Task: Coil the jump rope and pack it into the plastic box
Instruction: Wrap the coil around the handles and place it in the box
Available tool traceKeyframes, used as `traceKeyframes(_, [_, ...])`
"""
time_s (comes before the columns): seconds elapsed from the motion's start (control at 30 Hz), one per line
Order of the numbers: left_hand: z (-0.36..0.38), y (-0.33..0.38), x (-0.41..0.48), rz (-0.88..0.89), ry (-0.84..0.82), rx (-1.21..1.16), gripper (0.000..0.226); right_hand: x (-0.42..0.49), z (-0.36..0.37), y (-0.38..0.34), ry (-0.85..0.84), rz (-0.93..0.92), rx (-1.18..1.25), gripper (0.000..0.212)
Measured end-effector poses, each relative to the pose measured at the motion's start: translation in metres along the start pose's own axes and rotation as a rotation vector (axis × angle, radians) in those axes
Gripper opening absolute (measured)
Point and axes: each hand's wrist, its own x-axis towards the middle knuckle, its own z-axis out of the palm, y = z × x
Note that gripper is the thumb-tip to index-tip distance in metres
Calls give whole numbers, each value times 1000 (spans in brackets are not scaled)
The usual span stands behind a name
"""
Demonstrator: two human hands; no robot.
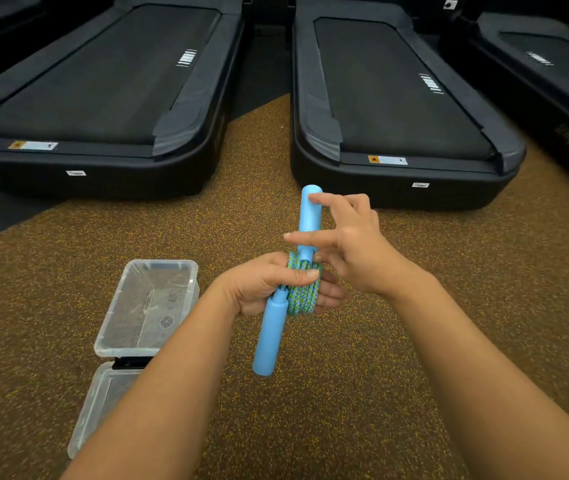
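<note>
Field notes, wide to small.

- Speckled brown floor [362, 393] ran under everything.
- Two black treadmills lay far, one left [96, 84] and one right [397, 98]. The edge of a third [553, 74] showed at far right.
- The clear plastic box [117, 303] sat open on the floor, left of your hands. Its lid [92, 410] lay flat on the near side.
- The jump rope [302, 296] was off the floor, held in the air right of the box.
- Its long axis ran near to far, with the far end leaning slightly right.
- The upper handle [310, 220] pointed away from you. The lower handle [269, 337] pointed back toward you and a little left.
- Both handles were plain light blue tubes.
- The cord was braided blue and green, wound into a tight bundle between the two handles.
- Your left hand [262, 285] gripped that bundle, with the fingers curled round it and the thumb pressed across the front.
- A handle stuck out of the grip on each side, far and near.
- Your right hand [352, 251] was spread, fingers straight. The index finger crossed in front of the upper handle and another fingertip touched near its far end.
- Your right thumb sat by the bundle's top. You could not tell whether it pressed the cord.
</note>
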Motion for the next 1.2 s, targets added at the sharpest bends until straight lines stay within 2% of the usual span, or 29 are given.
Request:
traceKeyframes(0.07, [0,1,0,26,36,2,44,0,5,-2,58,29,109,41])
traceKeyframes(0.13, [1,2,0,41,78,3,36,0,9,-4,63,48,247,42])
traceKeyframes(0.33, [0,4,1,22,115,9,41,-3,2,-7,-40,185,441,50])
traceKeyframes(0.47, [0,3,2,16,98,15,40,-3,3,-8,-115,330,779,43])
traceKeyframes(0.6, [4,3,2,26,58,15,45,-3,6,-15,-96,366,1021,31])
traceKeyframes(0.87, [6,6,0,23,73,10,38,-3,8,-24,-6,450,1407,31])
traceKeyframes(1.0, [6,10,-2,8,57,14,47,-2,9,-24,40,516,1457,31])
traceKeyframes(1.2, [10,13,-6,10,62,43,47,-1,11,-22,55,525,1500,27])
